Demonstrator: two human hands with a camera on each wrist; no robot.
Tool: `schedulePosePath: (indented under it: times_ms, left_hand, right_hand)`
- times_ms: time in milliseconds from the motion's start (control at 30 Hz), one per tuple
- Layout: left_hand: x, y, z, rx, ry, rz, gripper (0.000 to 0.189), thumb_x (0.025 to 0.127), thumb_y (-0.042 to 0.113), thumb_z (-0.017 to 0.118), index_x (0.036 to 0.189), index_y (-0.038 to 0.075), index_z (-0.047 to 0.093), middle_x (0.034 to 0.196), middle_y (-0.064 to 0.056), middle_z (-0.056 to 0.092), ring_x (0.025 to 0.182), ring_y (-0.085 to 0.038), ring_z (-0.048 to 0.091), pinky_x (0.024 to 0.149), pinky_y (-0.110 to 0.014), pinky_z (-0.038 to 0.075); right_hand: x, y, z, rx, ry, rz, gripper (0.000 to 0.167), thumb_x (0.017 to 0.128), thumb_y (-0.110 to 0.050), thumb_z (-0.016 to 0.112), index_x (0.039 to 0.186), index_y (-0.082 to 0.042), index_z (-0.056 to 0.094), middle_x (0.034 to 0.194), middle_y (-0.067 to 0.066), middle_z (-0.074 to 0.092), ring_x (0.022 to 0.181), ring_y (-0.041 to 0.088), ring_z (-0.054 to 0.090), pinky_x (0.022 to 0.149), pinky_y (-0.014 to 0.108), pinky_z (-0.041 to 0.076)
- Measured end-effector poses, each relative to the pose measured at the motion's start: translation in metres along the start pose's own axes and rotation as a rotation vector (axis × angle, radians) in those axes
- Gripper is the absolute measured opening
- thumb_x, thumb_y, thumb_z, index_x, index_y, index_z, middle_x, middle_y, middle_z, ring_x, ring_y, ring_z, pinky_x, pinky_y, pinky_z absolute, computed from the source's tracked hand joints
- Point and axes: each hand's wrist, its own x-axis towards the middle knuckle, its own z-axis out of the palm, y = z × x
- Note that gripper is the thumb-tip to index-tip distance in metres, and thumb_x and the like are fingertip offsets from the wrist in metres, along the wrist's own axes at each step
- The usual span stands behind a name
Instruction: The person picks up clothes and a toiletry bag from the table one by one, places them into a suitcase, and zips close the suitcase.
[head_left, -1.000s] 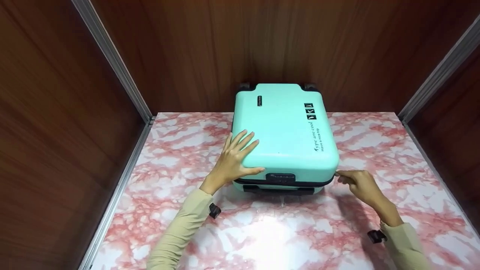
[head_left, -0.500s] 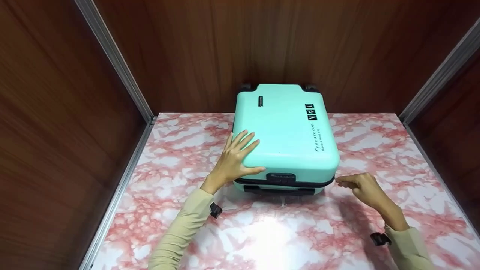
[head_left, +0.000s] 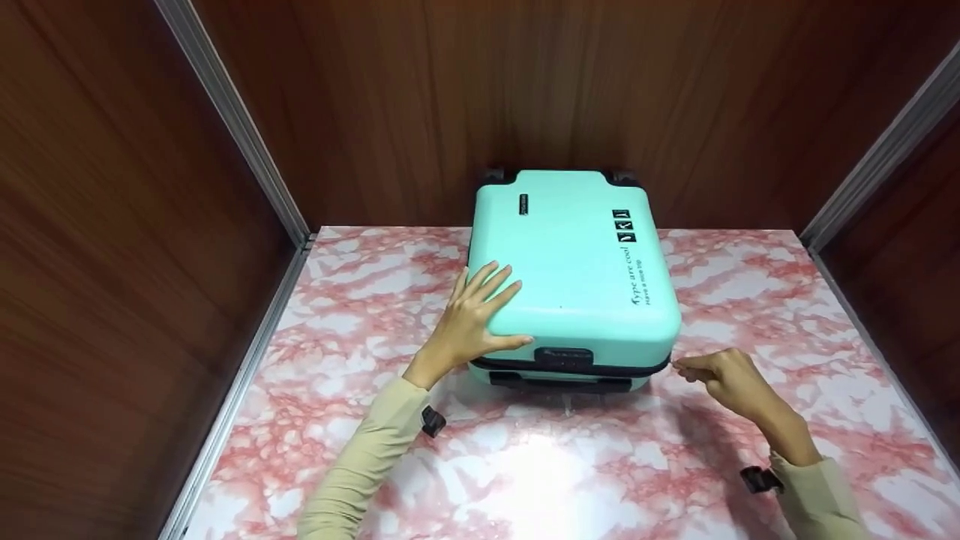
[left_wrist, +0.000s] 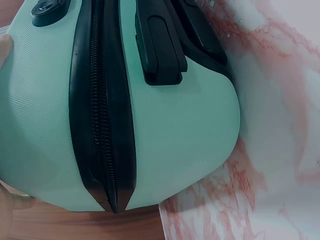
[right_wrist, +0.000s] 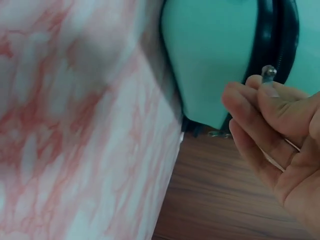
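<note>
A mint-green hard-shell suitcase (head_left: 562, 255) lies flat on the marbled table. My left hand (head_left: 469, 322) rests on its near left corner, fingers spread over the top and thumb along the front. At the near right corner, my right hand (head_left: 731, 379) pinches a small metal zipper pull (right_wrist: 268, 71) between thumb and index finger. The black zipper (left_wrist: 102, 110) runs around the side, and its teeth look joined in the left wrist view. On the front sit a black combination lock (head_left: 564, 356) and a carry handle (head_left: 559, 383).
Wood-grain panels (head_left: 562, 90) rise behind and on both sides, with metal frame strips (head_left: 232, 120) at the corners. The suitcase's wheels (head_left: 621, 177) are close to the back panel. Pink-and-white marbled tabletop (head_left: 360, 315) surrounds the case.
My right hand has shifted slightly nearer and to the right at the corner, still pinching the zipper pull. My left hand stays on the suitcase.
</note>
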Motion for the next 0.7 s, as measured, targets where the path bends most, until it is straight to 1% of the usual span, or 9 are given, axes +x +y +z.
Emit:
schedulePosePath:
  times_ms: [133, 200, 300, 400, 467, 567, 700]
  left_hand:
    - [0.000, 0.001, 0.000, -0.003, -0.004, -0.007, 0.084, 0.080, 0.061, 0.073, 0.143, 0.010, 0.053, 0.153, -0.013, 0.040, 0.145, -0.031, 0.028, 0.115, -0.060, 0.011]
    - [0.000, 0.001, 0.000, -0.008, -0.004, -0.011, 0.084, 0.080, 0.061, 0.073, 0.144, 0.010, 0.053, 0.153, -0.013, 0.040, 0.145, -0.031, 0.027, 0.115, -0.060, 0.011]
    - [0.000, 0.001, 0.000, -0.008, -0.007, -0.010, 0.084, 0.080, 0.061, 0.073, 0.144, 0.010, 0.053, 0.153, -0.013, 0.040, 0.145, -0.032, 0.028, 0.115, -0.061, 0.011]
    - [-0.001, 0.001, 0.001, -0.004, 0.002, -0.003, 0.083, 0.080, 0.061, 0.073, 0.143, 0.009, 0.053, 0.152, -0.014, 0.041, 0.144, -0.033, 0.029, 0.113, -0.063, 0.014]
    - [-0.001, 0.000, 0.001, -0.003, 0.012, 0.002, 0.083, 0.080, 0.060, 0.074, 0.142, 0.009, 0.054, 0.152, -0.014, 0.042, 0.143, -0.033, 0.030, 0.112, -0.065, 0.015]
    - [-0.001, 0.000, 0.001, 0.009, 0.026, 0.011, 0.083, 0.079, 0.059, 0.075, 0.142, 0.008, 0.055, 0.151, -0.015, 0.044, 0.142, -0.034, 0.032, 0.111, -0.066, 0.018]
    - [0.000, 0.001, 0.001, 0.021, 0.021, 0.013, 0.082, 0.080, 0.059, 0.074, 0.142, 0.008, 0.054, 0.151, -0.015, 0.043, 0.143, -0.034, 0.031, 0.111, -0.065, 0.016]
  right_hand:
    - [0.001, -0.003, -0.005, 0.023, -0.065, 0.012, 0.053, 0.062, 0.028, 0.048, 0.098, 0.002, 0.077, 0.081, 0.004, 0.075, 0.071, 0.017, 0.071, 0.056, 0.027, 0.053]
    - [0.001, -0.005, -0.006, 0.029, -0.088, 0.012, 0.054, 0.062, 0.028, 0.047, 0.098, 0.002, 0.077, 0.080, 0.004, 0.074, 0.071, 0.016, 0.071, 0.055, 0.027, 0.052]
    - [0.003, -0.009, -0.005, 0.058, -0.128, -0.004, 0.051, 0.062, 0.028, 0.048, 0.097, 0.003, 0.077, 0.081, 0.004, 0.074, 0.073, 0.013, 0.070, 0.058, 0.027, 0.054]
    - [0.006, -0.013, -0.003, 0.100, -0.155, -0.034, 0.047, 0.064, 0.028, 0.052, 0.093, 0.001, 0.078, 0.080, 0.001, 0.074, 0.071, 0.008, 0.066, 0.058, 0.026, 0.053]
    - [0.007, -0.015, -0.002, 0.122, -0.156, -0.054, 0.047, 0.065, 0.028, 0.053, 0.091, -0.002, 0.078, 0.077, -0.003, 0.072, 0.069, 0.004, 0.062, 0.057, 0.024, 0.051]
    - [0.008, -0.017, 0.000, 0.139, -0.150, -0.060, 0.051, 0.063, 0.029, 0.049, 0.090, -0.003, 0.078, 0.073, -0.007, 0.069, 0.065, 0.003, 0.057, 0.054, 0.022, 0.046]
    - [0.010, -0.017, 0.001, 0.161, -0.165, -0.068, 0.053, 0.061, 0.029, 0.047, 0.092, -0.001, 0.079, 0.073, -0.006, 0.070, 0.065, 0.003, 0.058, 0.054, 0.021, 0.045]
